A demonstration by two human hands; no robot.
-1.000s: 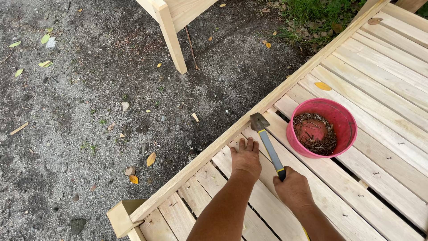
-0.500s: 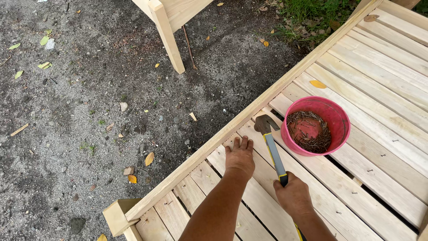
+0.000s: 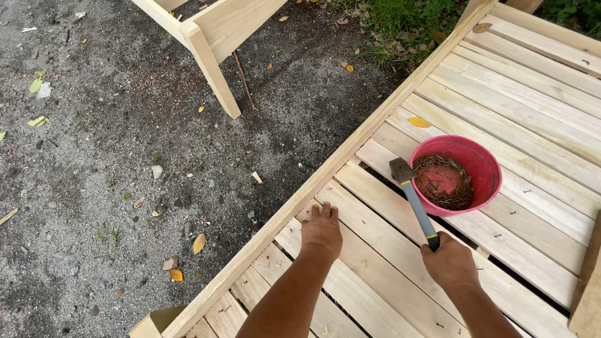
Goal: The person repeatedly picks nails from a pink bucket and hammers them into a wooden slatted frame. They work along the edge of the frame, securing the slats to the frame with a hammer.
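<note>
Head view, left hand: My left hand (image 3: 322,230) lies palm down on a slat (image 3: 369,263) of the frame (image 3: 300,197), fingers together and pointing at the frame's long outer rail, their tips just short of it. It holds nothing.
Head view, right hand: My right hand (image 3: 452,264) is clamped round the lower end of the hammer (image 3: 414,203) handle, over the slats toward the near edge of the frame.
Hammer: The grey and yellow handle slants up and away from my fist; the dark head is raised beside the bowl's near rim. I cannot tell whether it touches the wood.
Bowl: A pink bowl (image 3: 487,164) stands on the slats toward the frame's far side, just right of the hammer head, with a heap of thin nails (image 3: 447,181) inside.
Frame: Pale wooden slats run side by side with dark gaps between them; a yellow leaf (image 3: 419,122) lies on one slat beyond the bowl.
Ground: Grey gravel with scattered leaves lies off the rail's outer side; another wooden piece (image 3: 210,37) stands there, with grass (image 3: 400,19) behind.
</note>
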